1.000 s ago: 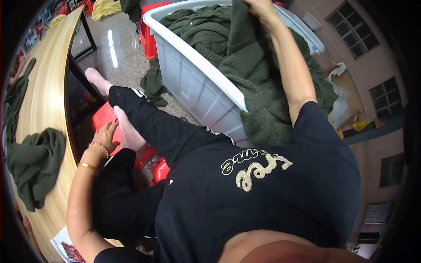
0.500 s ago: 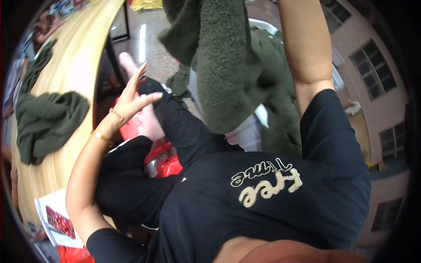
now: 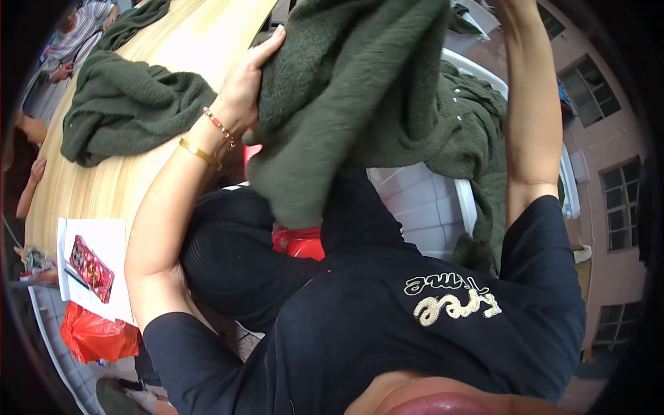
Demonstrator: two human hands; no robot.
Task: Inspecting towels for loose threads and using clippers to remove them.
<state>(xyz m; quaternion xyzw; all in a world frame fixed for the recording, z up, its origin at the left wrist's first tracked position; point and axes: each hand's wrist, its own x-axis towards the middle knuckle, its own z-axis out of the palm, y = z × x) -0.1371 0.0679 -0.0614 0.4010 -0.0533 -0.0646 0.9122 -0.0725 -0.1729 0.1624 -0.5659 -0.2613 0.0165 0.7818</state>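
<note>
A large dark green fleecy cloth [image 3: 346, 90] hangs in front of me, its lower end blurred by motion above my lap. My left hand [image 3: 242, 90] is against its left side, thumb stretched out and pointing up; the cloth hides the other fingers. Raised high at the top right, my right hand [image 3: 513, 4] is mostly cut off by the picture's edge, so its fingers do not show. More of the same green fabric [image 3: 470, 111] lies heaped over a white plastic bin [image 3: 467, 204] to the right.
On the wooden table [image 3: 48, 187] at left lies another bunched green cloth [image 3: 131, 104]. Nearer are a red-patterned phone [image 3: 92, 270] on white paper [image 3: 121, 235] and a red plastic bag [image 3: 97, 332]. Something red [image 3: 299, 243] shows between my legs. Another person [image 3: 86, 31] sits across the table.
My left hand has moved up and right from free air to the hanging cloth. The cloth has swung left and spread. My view has shifted, showing more of the table and bin.
</note>
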